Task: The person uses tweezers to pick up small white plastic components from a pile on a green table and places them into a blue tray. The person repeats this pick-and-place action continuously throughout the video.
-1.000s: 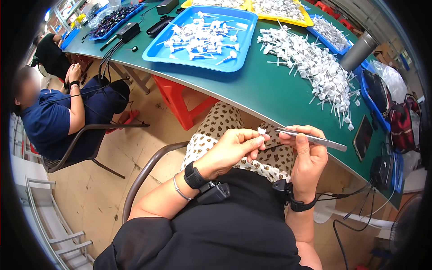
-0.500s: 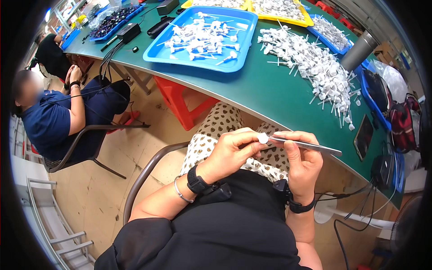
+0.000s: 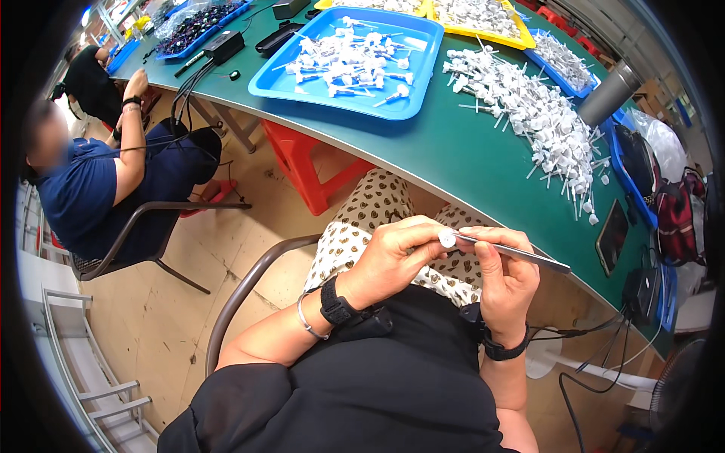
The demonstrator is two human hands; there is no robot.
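Note:
Over my lap, my left hand [image 3: 405, 253] pinches a small white plastic piece [image 3: 447, 238] with a round head between thumb and fingers. My right hand [image 3: 507, 275] is closed around long, thin metal tweezers [image 3: 540, 259], their wide end pointing out to the right. The tip meets the white piece, where fingers partly hide the contact. Ahead of my hands, a blue tray [image 3: 420, 69] on the table holds many similar white pieces with thin stems. A large loose heap of white stemmed pieces [image 3: 540, 121] lies on the green tabletop to the right.
The green table [image 3: 423, 155] edge runs just beyond my hands. Yellow trays [image 3: 521, 39] stand at the back; a grey cylinder [image 3: 610, 92], a phone [image 3: 612, 237] and cables are at right. A red stool [image 3: 306, 170] is under the table. Left, another person [image 3: 91, 177] sits.
The white piece has turned so its round face shows more toward me. The tweezers' angle has shifted slightly. The seated person on the left has raised a hand.

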